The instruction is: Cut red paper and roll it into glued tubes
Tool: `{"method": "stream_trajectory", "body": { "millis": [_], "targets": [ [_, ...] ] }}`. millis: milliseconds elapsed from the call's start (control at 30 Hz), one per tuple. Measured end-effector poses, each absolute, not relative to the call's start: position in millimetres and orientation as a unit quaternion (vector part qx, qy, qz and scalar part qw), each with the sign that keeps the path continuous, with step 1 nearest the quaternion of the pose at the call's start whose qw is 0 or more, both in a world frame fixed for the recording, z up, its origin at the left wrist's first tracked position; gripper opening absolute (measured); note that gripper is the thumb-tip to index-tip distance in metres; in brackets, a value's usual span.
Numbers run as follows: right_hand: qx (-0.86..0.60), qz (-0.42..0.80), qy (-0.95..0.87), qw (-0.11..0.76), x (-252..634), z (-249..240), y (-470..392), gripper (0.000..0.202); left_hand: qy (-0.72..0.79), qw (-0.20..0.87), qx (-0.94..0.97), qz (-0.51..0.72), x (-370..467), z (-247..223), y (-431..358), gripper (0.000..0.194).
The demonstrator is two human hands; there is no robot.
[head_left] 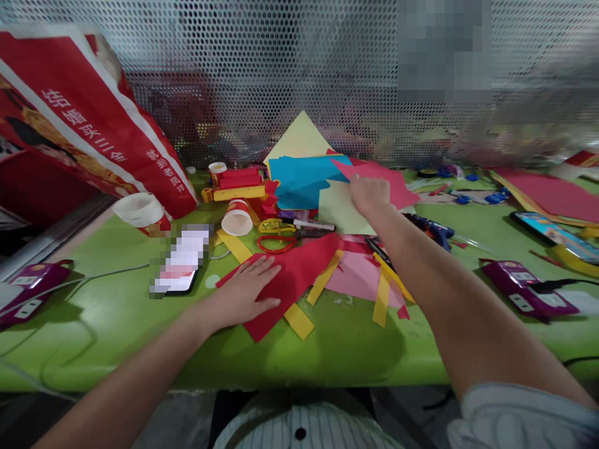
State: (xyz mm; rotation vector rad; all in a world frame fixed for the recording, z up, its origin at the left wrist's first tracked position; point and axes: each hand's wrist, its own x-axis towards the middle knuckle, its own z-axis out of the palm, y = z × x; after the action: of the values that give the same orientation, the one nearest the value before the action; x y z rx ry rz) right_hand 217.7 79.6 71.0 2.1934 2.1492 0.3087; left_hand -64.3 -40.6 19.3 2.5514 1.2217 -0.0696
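Observation:
My left hand [250,288] lies with its fingers spread on a red sheet of paper [299,271] near the front of the table. Farther back, my right hand [370,192] is closed at the edge of a pale green sheet [337,206] and a pink-red sheet [397,187]; which of them it pinches is hard to tell. Blue paper [304,181] lies left of it. Yellow strips [299,321] stick out from under and beside the red sheet. Red-handled scissors [277,244] and a marker [314,224] lie just behind the red sheet.
On the green table [327,362], a phone [185,259], paper cups [236,218] and a large red bag [93,112] stand or lie left. A glue gun [428,229], purple power strip [528,290] and another phone [556,236] lie right. Perforated metal [281,62] rises behind.

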Motion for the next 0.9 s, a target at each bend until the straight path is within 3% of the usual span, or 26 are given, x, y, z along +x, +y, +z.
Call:
{"method": "stream_trajectory", "body": {
  "millis": [133,300,400,500,567,700,800,900],
  "targets": [
    [0.676,0.179,0.712,-0.055,198.9,90.2,24.7,0.036,0.503,0.126,0.842,0.147,-55.5,28.0,-44.2,0.078],
    [0.436,0.150,0.880,-0.113,183.2,71.3,-70.3,0.036,0.505,0.022,0.812,0.292,-53.6,36.7,-53.1,0.097],
    [0.335,0.138,0.922,-0.135,182.4,53.1,-105.6,0.030,0.433,-0.042,0.868,0.241,-61.4,37.0,-62.7,0.075],
    [0.303,0.068,0.946,-0.094,183.7,45.2,-120.4,0.025,0.277,-0.076,0.942,0.173,-66.6,38.1,-73.6,0.058],
    [0.293,0.009,0.954,-0.060,184.2,46.7,-125.1,0.023,0.205,-0.045,0.971,0.112,-66.5,39.5,-79.5,0.050],
    [0.313,-0.076,0.946,-0.050,189.1,61.7,-132.0,0.021,0.207,0.059,0.976,0.041,-67.3,37.8,-86.5,0.030],
    [0.355,-0.135,0.921,-0.081,205.5,76.9,-133.8,0.023,0.242,0.104,0.961,0.085,-75.5,30.8,-92.6,0.029],
    [0.371,-0.208,0.898,-0.114,230.6,82.7,-130.6,0.046,0.299,0.167,0.927,0.155,-83.4,25.4,-102.0,0.033]
  ]
}}
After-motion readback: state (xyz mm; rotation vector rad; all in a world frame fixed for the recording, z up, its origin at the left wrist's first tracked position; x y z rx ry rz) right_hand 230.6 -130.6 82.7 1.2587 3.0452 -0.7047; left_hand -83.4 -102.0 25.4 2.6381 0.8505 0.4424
